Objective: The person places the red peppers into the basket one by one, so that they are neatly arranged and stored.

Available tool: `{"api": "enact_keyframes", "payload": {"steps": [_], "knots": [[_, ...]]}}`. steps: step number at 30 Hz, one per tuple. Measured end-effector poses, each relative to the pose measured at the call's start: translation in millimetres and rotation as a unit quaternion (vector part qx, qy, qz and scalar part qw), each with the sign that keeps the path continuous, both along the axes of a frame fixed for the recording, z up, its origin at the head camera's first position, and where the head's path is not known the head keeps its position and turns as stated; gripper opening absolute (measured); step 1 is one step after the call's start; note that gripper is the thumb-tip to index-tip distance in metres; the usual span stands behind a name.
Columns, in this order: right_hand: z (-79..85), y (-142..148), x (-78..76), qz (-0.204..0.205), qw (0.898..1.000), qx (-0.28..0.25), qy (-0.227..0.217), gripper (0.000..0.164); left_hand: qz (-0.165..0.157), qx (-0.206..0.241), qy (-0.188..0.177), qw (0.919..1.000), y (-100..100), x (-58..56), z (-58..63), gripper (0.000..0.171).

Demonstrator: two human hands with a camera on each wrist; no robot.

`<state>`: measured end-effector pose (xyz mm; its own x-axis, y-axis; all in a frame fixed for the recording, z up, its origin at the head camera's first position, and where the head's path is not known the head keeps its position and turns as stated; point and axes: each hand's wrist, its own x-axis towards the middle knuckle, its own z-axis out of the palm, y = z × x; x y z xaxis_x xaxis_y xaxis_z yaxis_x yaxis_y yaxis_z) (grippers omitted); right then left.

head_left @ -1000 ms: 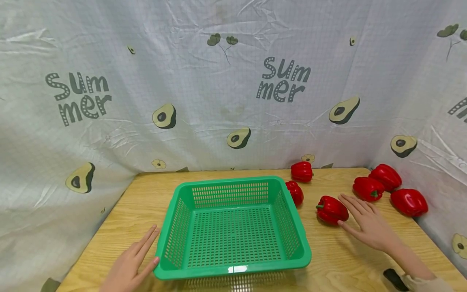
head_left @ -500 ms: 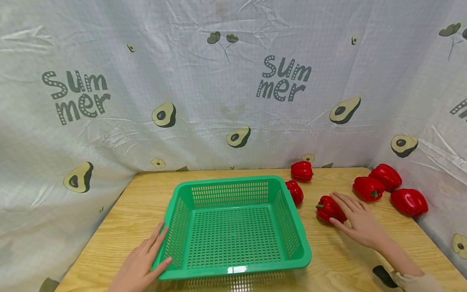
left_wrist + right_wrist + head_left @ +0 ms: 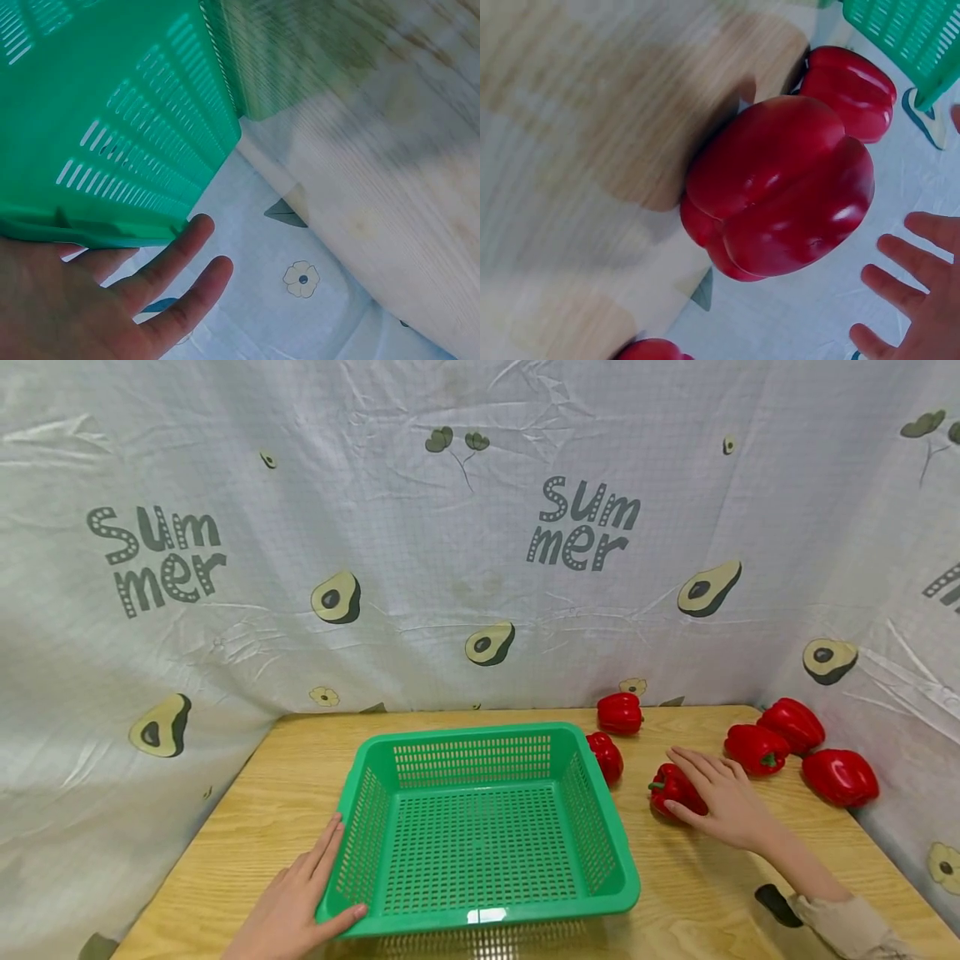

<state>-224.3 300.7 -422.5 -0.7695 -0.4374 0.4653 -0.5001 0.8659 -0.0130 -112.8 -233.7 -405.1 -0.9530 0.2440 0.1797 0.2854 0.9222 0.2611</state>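
An open green plastic basket (image 3: pixel 420 921) with slotted walls stands in the middle of the wooden table, nothing inside it. My left hand (image 3: pixel 296 897) rests along its left rim near the front corner, fingers straight. In the left wrist view the fingers of this hand (image 3: pixel 112 300) spread just beside the basket wall (image 3: pixel 112 67). To the right of the basket lies a red bell pepper (image 3: pixel 671 787), its green stem facing left. My right hand (image 3: pixel 723 806) hovers over that pepper's right side, fingers extended; in the right wrist view a gap shows between fingers and pepper (image 3: pixel 780 187).
Two more red bell peppers (image 3: pixel 620 713) sit by the basket's right side and behind it. Three others (image 3: pixel 840 777) lie near the table's right edge. A black strap-like item (image 3: pixel 778 906) shows at my right wrist. A printed cloth (image 3: pixel 420 527) hangs around the table.
My left hand has moved right onto the basket's rim. Leftward went my right hand, and it now covers more of the near pepper. Basket and peppers stay put.
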Motion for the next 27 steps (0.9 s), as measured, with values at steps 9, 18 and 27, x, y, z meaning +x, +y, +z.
{"api": "enact_keyframes", "payload": {"steps": [9, 18, 27], "knots": [[0.6, -3.0, -13.2, 0.011, 0.999, 0.048, 0.02, 0.074, -0.004, 0.0, 0.006, 1.0, -0.3, 1.4, 1.2, 0.09], [0.1, -6.0, -19.5, -0.002, 0.994, 0.105, -0.013, 0.069, -0.001, -0.001, 0.0, 1.0, 0.6, 1.4, 0.4, 0.09], [-2.6, -5.5, -23.1, -0.009, 0.99, 0.138, -0.025, 0.068, 0.0, 0.005, -0.008, 1.0, 0.4, 1.6, -0.9, 0.09]]}}
